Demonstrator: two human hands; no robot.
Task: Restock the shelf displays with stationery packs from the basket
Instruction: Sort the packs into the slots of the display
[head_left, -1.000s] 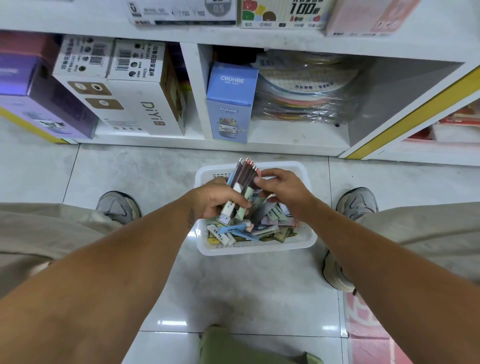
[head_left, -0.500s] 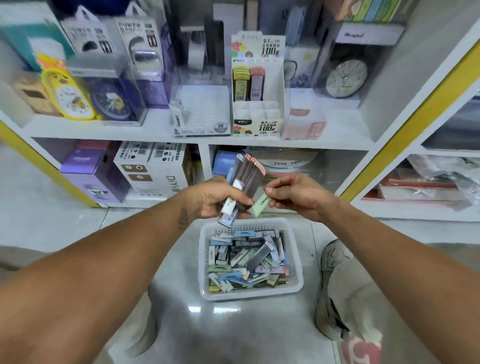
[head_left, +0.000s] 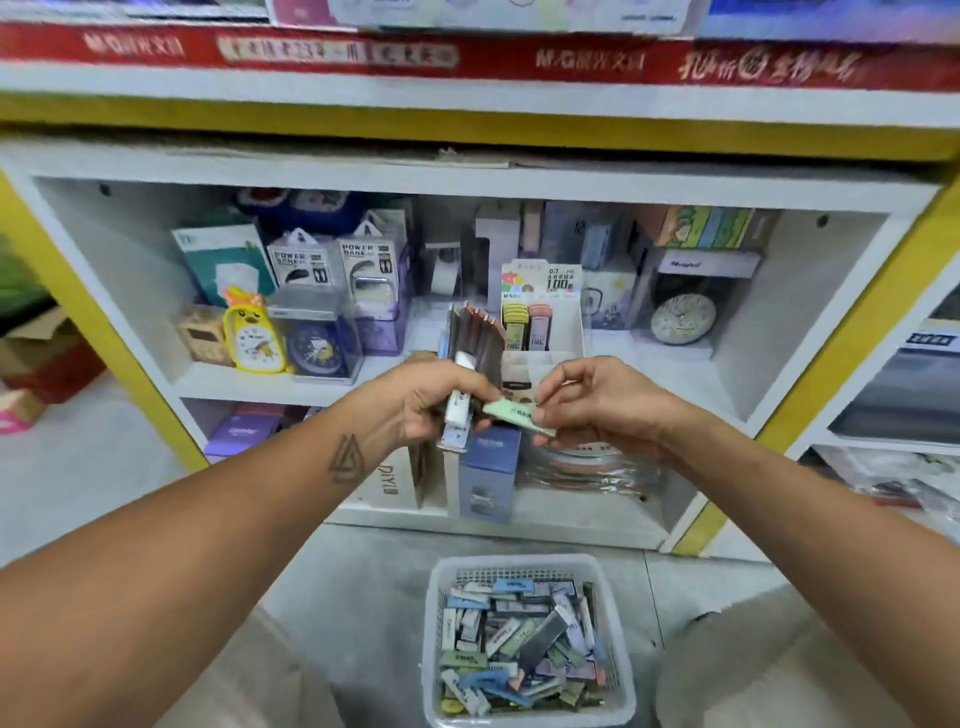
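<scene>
My left hand (head_left: 415, 402) grips a fanned bundle of slim stationery packs (head_left: 475, 343), held upright in front of the middle shelf. My right hand (head_left: 597, 402) pinches a single pale green pack (head_left: 511, 414) right beside the bundle. Just behind both hands stands the white cardboard display box (head_left: 566, 332) with a few green and pink packs in its slots. Down on the floor sits the white plastic basket (head_left: 618, 613), full of several mixed packs (head_left: 519, 644).
The white shelf (head_left: 291, 387) holds clocks, power bank boxes and other boxed goods around the display box. A blue box (head_left: 488, 473) and round plastic-wrapped items stand on the lower shelf. Yellow-trimmed uprights frame the bay. My knees flank the basket.
My view has lifted from the basket to the middle shelf. Both hands rose with the bundle, and the right hand drew one green pack out from it.
</scene>
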